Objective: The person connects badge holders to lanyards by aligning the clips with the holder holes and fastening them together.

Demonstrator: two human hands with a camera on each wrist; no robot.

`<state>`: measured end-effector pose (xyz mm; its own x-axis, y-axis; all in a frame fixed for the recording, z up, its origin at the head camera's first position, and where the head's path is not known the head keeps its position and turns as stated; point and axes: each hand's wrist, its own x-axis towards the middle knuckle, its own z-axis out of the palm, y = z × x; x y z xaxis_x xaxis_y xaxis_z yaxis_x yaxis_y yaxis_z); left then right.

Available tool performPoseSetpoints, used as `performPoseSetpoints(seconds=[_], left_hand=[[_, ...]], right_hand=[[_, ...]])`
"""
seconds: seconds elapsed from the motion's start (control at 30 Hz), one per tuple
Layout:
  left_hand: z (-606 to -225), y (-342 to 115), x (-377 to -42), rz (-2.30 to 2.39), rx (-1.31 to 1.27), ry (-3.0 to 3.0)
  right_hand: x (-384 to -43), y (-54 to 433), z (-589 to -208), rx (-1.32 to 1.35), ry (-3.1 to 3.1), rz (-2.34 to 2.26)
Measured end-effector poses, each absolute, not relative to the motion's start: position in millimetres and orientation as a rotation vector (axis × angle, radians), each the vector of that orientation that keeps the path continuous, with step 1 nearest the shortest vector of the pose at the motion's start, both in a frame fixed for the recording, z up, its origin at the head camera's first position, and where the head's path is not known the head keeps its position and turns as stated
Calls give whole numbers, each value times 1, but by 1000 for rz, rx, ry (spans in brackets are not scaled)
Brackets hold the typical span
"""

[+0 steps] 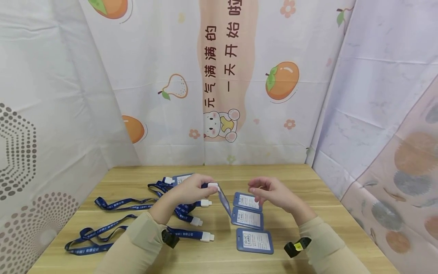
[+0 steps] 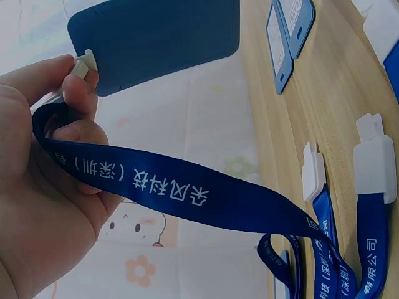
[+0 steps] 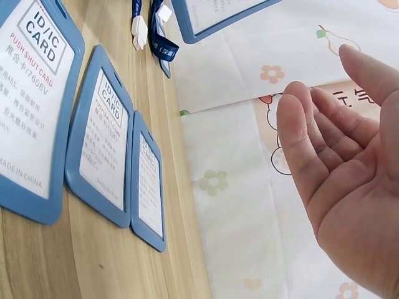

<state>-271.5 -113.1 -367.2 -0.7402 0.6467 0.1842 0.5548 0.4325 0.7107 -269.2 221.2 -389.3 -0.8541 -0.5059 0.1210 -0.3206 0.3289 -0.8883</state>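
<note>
My left hand (image 1: 191,189) pinches the white clip (image 2: 81,67) of a dark blue lanyard (image 2: 181,180) between thumb and fingers. A blue ID card holder (image 2: 162,47) hangs from that clip, tilted and raised above the table in the head view. The lanyard's printed strap passes over the left fingers and runs down to the other straps. My right hand (image 1: 275,193) hovers by the card holders with fingers loosely bent, nothing in them. Below it lie three blue-framed holders, a near one (image 1: 254,241), a middle one (image 1: 248,218) and a far one (image 1: 249,201).
Several blue lanyards (image 1: 96,236) with white clips (image 1: 207,236) spread over the left side of the wooden table (image 1: 287,262). Another card holder (image 1: 182,178) lies at the back left, partly behind the left hand. A printed curtain (image 1: 164,121) hangs behind the table.
</note>
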Motion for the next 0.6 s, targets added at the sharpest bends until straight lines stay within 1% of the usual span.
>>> performPoseSetpoints(seconds=[0.6], left_hand=[[-362, -124, -276, 1179, 1043, 2584]], right_hand=[[-269, 222, -391, -826, 2382, -1545]])
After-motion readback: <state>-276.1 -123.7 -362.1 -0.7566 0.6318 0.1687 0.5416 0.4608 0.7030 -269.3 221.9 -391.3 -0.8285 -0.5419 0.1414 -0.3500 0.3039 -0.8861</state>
